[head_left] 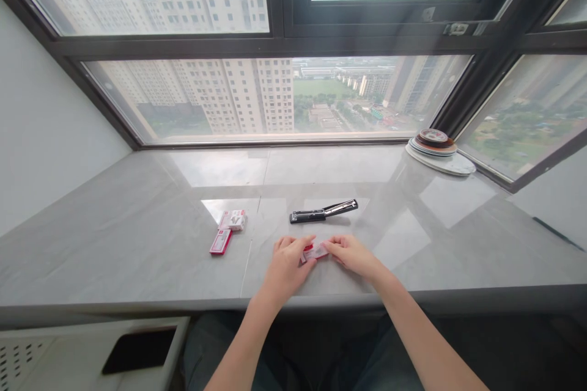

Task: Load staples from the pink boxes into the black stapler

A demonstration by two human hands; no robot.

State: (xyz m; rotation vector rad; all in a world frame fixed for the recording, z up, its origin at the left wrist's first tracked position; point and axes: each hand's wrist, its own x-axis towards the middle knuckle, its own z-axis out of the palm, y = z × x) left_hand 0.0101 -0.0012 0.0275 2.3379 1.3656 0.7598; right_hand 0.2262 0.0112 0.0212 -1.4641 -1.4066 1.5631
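Note:
Between my two hands lies a small red-and-white staple box (317, 251), low over the grey stone sill. My left hand (288, 259) grips its left end with thumb and fingers. My right hand (351, 253) pinches the other end. Fingers cover parts of the box, so its contents cannot be made out. Just beyond the hands rests a black stapler (323, 212), its top arm swung open to the right. Off to the left, a red-edged box (221, 242) lies against a pinkish flat box (224, 220) and a small white box (237, 220).
A stack of round plates or lids (433, 145) stands in the far right corner by the window. The sill's front edge (321, 302) runs just above my lap. A dark phone-like slab (139, 350) sits on a pale surface at lower left.

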